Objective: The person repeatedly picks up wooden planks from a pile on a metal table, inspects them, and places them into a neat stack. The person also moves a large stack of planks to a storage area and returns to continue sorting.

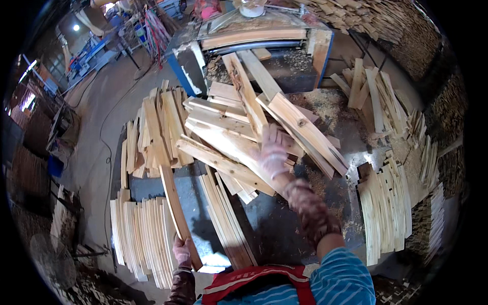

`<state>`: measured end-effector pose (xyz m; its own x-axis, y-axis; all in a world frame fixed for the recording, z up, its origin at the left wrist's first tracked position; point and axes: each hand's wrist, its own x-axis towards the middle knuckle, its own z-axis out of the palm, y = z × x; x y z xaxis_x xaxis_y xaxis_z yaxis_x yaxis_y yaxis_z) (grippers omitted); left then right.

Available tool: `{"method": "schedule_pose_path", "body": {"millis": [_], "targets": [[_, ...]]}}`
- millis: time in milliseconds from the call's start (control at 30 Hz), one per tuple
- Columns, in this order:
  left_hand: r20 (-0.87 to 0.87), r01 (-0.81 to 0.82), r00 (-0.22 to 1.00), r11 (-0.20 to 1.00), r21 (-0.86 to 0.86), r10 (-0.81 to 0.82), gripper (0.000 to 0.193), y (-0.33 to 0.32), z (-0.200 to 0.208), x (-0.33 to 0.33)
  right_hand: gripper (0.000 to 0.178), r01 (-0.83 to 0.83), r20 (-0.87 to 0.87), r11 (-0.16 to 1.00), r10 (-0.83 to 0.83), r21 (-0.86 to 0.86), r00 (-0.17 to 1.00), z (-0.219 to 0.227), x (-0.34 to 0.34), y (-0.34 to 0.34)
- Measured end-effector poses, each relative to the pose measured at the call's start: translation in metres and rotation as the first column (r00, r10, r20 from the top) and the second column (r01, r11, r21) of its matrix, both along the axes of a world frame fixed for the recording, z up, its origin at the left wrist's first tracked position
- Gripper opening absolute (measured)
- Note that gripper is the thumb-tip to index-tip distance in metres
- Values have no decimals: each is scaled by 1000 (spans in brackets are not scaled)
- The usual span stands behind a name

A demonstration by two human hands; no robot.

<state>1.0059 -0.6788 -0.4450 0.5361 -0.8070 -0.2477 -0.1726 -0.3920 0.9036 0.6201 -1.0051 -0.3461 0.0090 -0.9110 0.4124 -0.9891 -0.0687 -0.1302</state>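
Note:
My left hand (182,252), in a pale glove, is closed around the lower part of a long narrow wooden board (174,203). That board slants up and away beside a row of stacked strips (145,236). My right hand (274,155), also gloved, reaches over a loose pile of boards in the middle of the dark table. Its fingers look stretched out, near the lower end of a knotty board (244,91); whether they touch it I cannot tell. Just right of this hand lies a wide board (307,129) with a dark knot.
A blue-sided woodworking machine (254,43) with a roller stands at the far end, wood chips in its mouth. Neat strips (231,223) lie near my body. More boards (160,127) are heaped at left, others (386,203) stacked at right. Sawdust (328,109) covers part of the table.

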Motion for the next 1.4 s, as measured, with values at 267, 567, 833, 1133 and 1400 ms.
{"method": "schedule_pose_path", "body": {"millis": [267,567,833,1133,1400], "targets": [[872,-403,424,811,425,-246,63,126,-32,66,91,-57,417,913,-129,404,900,0,12,8],[-187,453,859,877,-160,-477,64,-82,45,-74,70,-521,925,836,45,173,379,-40,81,268],[-559,165,808,982,-91,-187,52,-74,64,-87,86,-239,673,926,-21,292,740,-1,-16,199],[79,336,934,932,140,-348,44,12,-60,-99,75,450,-391,893,-403,31,827,-78,-163,33],[357,277,831,875,396,-425,73,-37,-13,-94,49,-352,-246,926,312,-139,918,-72,-130,97]]}}
